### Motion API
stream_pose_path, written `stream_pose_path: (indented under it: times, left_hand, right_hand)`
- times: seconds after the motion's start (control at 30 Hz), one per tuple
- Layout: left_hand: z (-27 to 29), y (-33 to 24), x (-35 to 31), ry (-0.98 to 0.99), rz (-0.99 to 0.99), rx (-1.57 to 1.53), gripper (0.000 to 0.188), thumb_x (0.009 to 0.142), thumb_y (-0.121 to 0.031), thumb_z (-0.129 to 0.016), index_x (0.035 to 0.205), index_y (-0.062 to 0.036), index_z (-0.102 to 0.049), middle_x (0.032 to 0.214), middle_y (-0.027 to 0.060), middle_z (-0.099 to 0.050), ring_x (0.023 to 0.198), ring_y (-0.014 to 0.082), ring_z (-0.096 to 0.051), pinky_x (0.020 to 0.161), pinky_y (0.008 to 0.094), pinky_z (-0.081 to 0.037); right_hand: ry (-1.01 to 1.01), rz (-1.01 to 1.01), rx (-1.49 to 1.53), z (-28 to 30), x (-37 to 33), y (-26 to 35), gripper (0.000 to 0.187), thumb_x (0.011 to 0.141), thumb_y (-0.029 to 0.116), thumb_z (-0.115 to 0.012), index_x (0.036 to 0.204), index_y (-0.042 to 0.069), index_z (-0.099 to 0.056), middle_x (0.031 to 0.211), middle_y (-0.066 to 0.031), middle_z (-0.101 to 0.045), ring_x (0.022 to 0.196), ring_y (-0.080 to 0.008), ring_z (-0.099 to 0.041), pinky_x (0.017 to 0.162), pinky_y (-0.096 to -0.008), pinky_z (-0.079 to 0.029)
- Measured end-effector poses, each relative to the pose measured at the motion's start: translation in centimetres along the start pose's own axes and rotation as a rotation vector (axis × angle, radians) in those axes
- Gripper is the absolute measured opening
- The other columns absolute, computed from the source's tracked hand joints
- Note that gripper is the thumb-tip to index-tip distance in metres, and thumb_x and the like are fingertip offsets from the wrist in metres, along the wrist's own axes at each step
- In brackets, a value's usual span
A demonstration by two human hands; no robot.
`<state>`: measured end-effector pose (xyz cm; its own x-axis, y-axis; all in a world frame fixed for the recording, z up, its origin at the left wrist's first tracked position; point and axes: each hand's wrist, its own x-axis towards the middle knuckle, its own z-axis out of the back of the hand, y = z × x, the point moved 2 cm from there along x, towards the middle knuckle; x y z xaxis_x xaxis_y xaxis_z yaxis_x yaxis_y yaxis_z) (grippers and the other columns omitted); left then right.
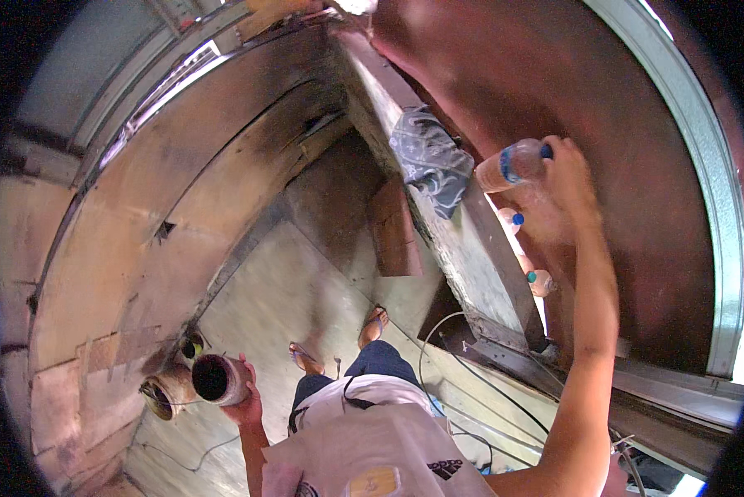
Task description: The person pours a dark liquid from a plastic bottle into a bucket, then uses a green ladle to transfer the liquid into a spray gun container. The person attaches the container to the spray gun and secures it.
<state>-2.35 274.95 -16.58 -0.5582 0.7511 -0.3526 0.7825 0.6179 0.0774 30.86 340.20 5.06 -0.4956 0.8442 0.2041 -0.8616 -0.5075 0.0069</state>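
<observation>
A clear bottle (511,168) with a blue band and blue cap is held up at the upper right, nearly sideways, its cap end to the right and its base to the left. The person's right hand (569,172) has its grip clamped on the cap end, the arm stretched forward. Low on the left, the left hand (243,396) holds a pot (227,379), its grip closed around the side; the round mouth faces the camera and the inside looks dark. Just below the raised bottle, a blue-capped bottle (509,220) and a green-capped bottle (542,283) stick out along a bright gap beside a pale beam (465,248). A crumpled grey patterned cloth (432,157) hangs over the beam, left of the raised bottle. Beyond the right hand spreads a dark red panel (662,224). Near the pot, to its left, a pale, worn container (167,393) is on the floor (252,306), where the person's sandalled feet (374,326) stand. Thin cables (424,341) curl at the right.
</observation>
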Motion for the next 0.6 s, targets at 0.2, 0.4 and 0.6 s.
stream_pose_path:
  times: [0.2, 0.4, 0.6]
  left_hand:
    - [2.6, -1.9, -3.5, 0.034, -0.113, -0.006, 0.078, 0.084, -0.045, -0.068, 0.151, -0.0174, -0.041, 0.162, 0.0158, -0.026, 0.144, 0.0374, -0.032, 0.099, 0.0570, -0.052]
    - [6.5, -6.2, -11.3, -0.025, -0.336, -0.052, 0.078, 0.087, -0.058, -0.056, 0.149, -0.0124, -0.043, 0.155, 0.0220, -0.035, 0.137, 0.0405, -0.039, 0.090, 0.0544, -0.058]
    - [8.7, -12.5, -23.7, -0.066, -0.459, -0.124, 0.087, 0.088, -0.068, -0.048, 0.149, -0.0070, -0.042, 0.149, 0.0253, -0.044, 0.130, 0.0436, -0.050, 0.089, 0.0549, -0.060]
  right_hand:
    - [-0.186, 0.140, 0.041, 12.3, -2.9, 4.7, 0.033, 0.089, 0.004, -0.067, 0.122, 0.003, -0.064, 0.118, -0.0219, -0.067, 0.112, -0.0381, -0.065, 0.094, -0.0426, -0.051]
    - [-0.167, 0.278, 0.168, 13.9, -7.5, 12.4, 0.035, 0.100, 0.007, -0.057, 0.135, 0.002, -0.057, 0.130, -0.0192, -0.063, 0.122, -0.0273, -0.060, 0.104, -0.0395, -0.047]
    - [-0.048, 0.411, 0.312, 4.1, -13.6, 25.7, 0.033, 0.096, 0.006, -0.061, 0.129, 0.001, -0.061, 0.116, -0.0167, -0.069, 0.103, -0.0264, -0.067, 0.088, -0.0380, -0.053]
